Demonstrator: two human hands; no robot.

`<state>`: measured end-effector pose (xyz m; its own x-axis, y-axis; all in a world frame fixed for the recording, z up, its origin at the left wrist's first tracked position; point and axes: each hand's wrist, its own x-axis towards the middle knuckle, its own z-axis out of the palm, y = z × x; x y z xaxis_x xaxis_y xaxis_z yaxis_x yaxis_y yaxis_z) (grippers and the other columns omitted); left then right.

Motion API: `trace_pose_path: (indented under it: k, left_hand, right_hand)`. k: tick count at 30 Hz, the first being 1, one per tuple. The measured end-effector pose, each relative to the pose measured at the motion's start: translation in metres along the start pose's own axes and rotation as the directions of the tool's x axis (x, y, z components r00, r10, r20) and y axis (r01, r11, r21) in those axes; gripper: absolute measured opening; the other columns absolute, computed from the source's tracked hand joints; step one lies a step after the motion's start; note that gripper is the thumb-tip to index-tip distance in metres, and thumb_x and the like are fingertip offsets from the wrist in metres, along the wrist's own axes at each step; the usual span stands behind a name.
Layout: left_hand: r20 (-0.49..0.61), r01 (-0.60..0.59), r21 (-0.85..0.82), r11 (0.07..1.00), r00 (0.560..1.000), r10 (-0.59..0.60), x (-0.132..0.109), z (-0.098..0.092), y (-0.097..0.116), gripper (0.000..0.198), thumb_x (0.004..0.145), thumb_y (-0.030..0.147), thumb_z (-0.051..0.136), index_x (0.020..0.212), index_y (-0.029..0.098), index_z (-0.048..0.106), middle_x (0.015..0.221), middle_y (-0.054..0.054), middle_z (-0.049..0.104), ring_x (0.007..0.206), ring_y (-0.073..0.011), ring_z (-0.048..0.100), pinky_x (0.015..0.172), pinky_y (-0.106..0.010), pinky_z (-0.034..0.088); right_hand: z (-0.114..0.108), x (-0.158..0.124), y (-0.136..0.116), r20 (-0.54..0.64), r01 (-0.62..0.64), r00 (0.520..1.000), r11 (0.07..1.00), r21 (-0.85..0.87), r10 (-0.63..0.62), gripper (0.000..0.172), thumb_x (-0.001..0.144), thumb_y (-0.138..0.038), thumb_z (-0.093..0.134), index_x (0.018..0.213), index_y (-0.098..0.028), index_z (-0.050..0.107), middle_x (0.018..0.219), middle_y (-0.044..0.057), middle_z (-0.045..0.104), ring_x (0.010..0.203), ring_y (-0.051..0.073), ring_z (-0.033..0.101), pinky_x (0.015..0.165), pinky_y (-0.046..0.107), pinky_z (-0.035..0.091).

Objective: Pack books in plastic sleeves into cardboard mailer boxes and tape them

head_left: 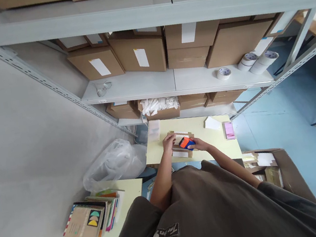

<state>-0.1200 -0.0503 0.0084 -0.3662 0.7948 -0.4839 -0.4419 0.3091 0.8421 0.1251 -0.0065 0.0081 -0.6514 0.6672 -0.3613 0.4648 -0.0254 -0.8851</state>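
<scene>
A small cardboard box (pixel 192 153) with white patches on it lies on the pale yellow table in front of me. My left hand (pixel 168 142) is at its left end, fingers curled over the edge. Over the box's right half, my right hand (pixel 199 144) grips an orange-and-blue handheld tool (pixel 186 143) that looks like a tape dispenser. Its orange end points left, towards my left hand. Part of the tool is covered by my right fingers, and the box's middle lies partly beneath it.
The pale table (pixel 224 150) carries a white paper piece (pixel 212 123) and a pink item (pixel 229 130). Behind stands a metal shelf (pixel 146 82) with cardboard boxes and tape rolls (pixel 223 74). A plastic bag (pixel 113 162) and stacked notebooks (pixel 91 218) are left; an open carton (pixel 291 173) is right.
</scene>
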Motion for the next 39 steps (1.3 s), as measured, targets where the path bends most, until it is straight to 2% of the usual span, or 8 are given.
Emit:
trace_pose_path:
  k: [4,8,15,21,25,30,35,39]
  left_hand:
    - [-0.1,-0.121,-0.083,0.989,0.989,0.113,-0.001,-0.003,0.008,0.043,0.061,0.048,0.098,0.084,0.016,0.08,0.081,-0.009,0.077,0.079,-0.0198,0.071,0.066,-0.028,0.049]
    - [-0.183,-0.191,-0.092,0.977,0.968,0.172,0.003,-0.009,0.006,0.04,0.061,0.045,0.098,0.082,0.016,0.08,0.076,-0.007,0.076,0.073,-0.0169,0.068,0.07,-0.029,0.052]
    - [-0.357,-0.126,-0.168,0.978,0.932,0.059,0.008,-0.023,-0.017,0.032,0.064,0.034,0.097,0.077,0.016,0.074,0.076,-0.007,0.076,0.072,-0.0169,0.071,0.074,-0.031,0.057]
    - [-0.456,-0.07,-0.19,0.979,0.89,-0.025,0.02,-0.03,-0.021,0.023,0.064,0.023,0.091,0.074,0.016,0.071,0.079,-0.009,0.077,0.083,-0.0223,0.074,0.08,-0.036,0.058]
    - [-0.485,-0.042,-0.194,0.98,0.873,-0.059,0.03,-0.042,-0.022,0.02,0.066,0.022,0.089,0.075,0.017,0.071,0.081,-0.01,0.077,0.09,-0.0248,0.073,0.08,-0.036,0.055]
    - [-0.489,0.014,-0.197,0.98,0.865,-0.111,0.039,-0.055,-0.03,0.025,0.063,0.026,0.091,0.072,0.019,0.069,0.075,-0.007,0.074,0.081,-0.0224,0.071,0.075,-0.035,0.056]
    - [-0.478,0.076,-0.162,0.984,0.866,-0.145,0.05,-0.057,-0.039,0.03,0.059,0.032,0.093,0.069,0.019,0.067,0.065,-0.002,0.067,0.069,-0.018,0.067,0.069,-0.031,0.054]
    - [-0.453,0.118,-0.134,0.984,0.876,-0.167,0.055,-0.055,-0.046,0.031,0.062,0.037,0.09,0.069,0.019,0.066,0.06,0.001,0.06,0.064,-0.0168,0.064,0.065,-0.029,0.05]
  right_hand:
    - [-0.003,0.003,-0.009,-0.019,-0.042,0.999,0.997,-0.069,0.041,0.063,0.078,-0.077,0.076,0.11,-0.022,0.073,0.101,0.003,0.075,0.097,0.025,0.068,0.086,0.035,0.056]
    - [-0.007,0.005,-0.021,-0.101,-0.091,0.992,0.971,-0.222,0.07,0.062,0.079,-0.081,0.071,0.093,-0.021,0.072,0.09,0.004,0.072,0.088,0.024,0.066,0.078,0.031,0.052]
    - [-0.01,0.012,-0.038,-0.1,-0.157,0.987,0.908,-0.388,0.127,0.06,0.078,-0.081,0.073,0.087,-0.022,0.071,0.088,0.003,0.074,0.084,0.021,0.067,0.071,0.026,0.046]
    - [-0.003,0.038,-0.057,-0.092,-0.218,0.976,0.829,-0.515,0.2,0.064,0.084,-0.082,0.069,0.095,-0.02,0.077,0.096,0.007,0.079,0.087,0.022,0.071,0.069,0.025,0.045]
    - [0.005,0.059,-0.076,-0.074,-0.26,0.96,0.769,-0.584,0.268,0.068,0.086,-0.081,0.068,0.11,-0.019,0.079,0.106,0.011,0.08,0.094,0.024,0.073,0.069,0.026,0.045]
    - [0.015,0.074,-0.092,-0.102,-0.308,0.942,0.701,-0.643,0.32,0.069,0.086,-0.08,0.07,0.119,-0.02,0.079,0.115,0.014,0.08,0.104,0.027,0.074,0.072,0.026,0.047]
    - [0.02,0.08,-0.096,-0.122,-0.343,0.928,0.677,-0.651,0.353,0.075,0.085,-0.085,0.066,0.122,-0.021,0.078,0.115,0.014,0.079,0.103,0.028,0.074,0.072,0.027,0.048]
    - [0.022,0.082,-0.094,-0.119,-0.337,0.929,0.672,-0.66,0.349,0.076,0.086,-0.086,0.063,0.12,-0.02,0.078,0.113,0.014,0.08,0.102,0.028,0.074,0.072,0.027,0.048]
